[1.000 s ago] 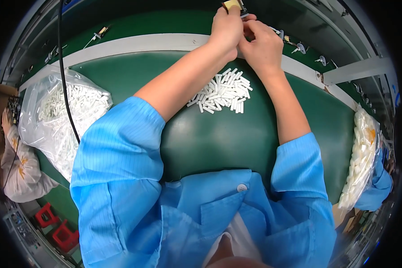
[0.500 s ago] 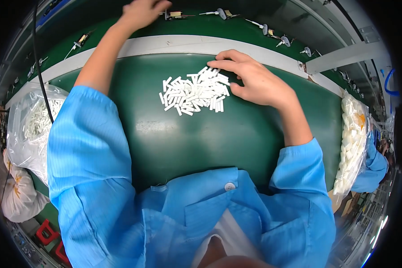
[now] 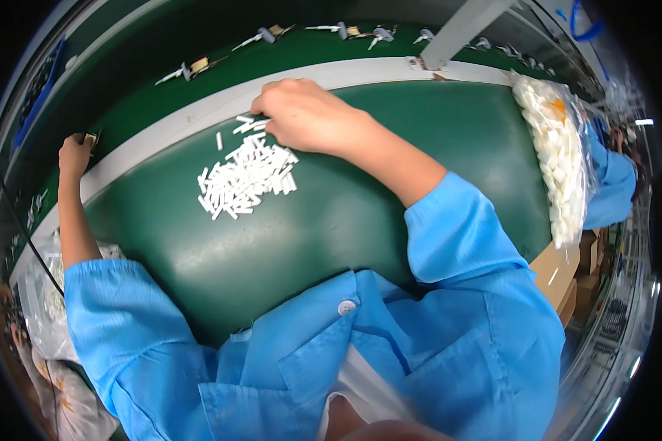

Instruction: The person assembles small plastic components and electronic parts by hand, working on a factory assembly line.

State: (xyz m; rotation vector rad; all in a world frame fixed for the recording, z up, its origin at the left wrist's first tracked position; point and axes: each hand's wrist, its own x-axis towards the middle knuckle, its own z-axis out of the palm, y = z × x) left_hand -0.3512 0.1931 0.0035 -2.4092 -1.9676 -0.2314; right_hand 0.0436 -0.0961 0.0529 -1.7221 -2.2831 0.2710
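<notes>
A heap of short white tubes (image 3: 248,176) lies on the green tabletop (image 3: 331,213), with a few strays at its far side. My right hand (image 3: 305,116) is over that far side, fingers curled down and closed at the loose tubes. Its fingertips are partly hidden, so what they pinch does not show. My left hand (image 3: 73,156) reaches far left over the green belt beyond the white rail. Its fingers are closed on a small component with a yellowish block (image 3: 90,140), mostly covered by the hand.
Beyond the white rail (image 3: 191,117), small assemblies (image 3: 197,67) with grey discs and white leads stand along the belt. A metal post (image 3: 463,33) rises from the rail. Clear bags of white pieces flank me, one at right (image 3: 555,162), one at left (image 3: 44,287). A black cable (image 3: 22,228) hangs left.
My left hand has swung left and nearer along the belt and closed on a component. My right hand has moved left across the far side of the heap. The view has turned.
</notes>
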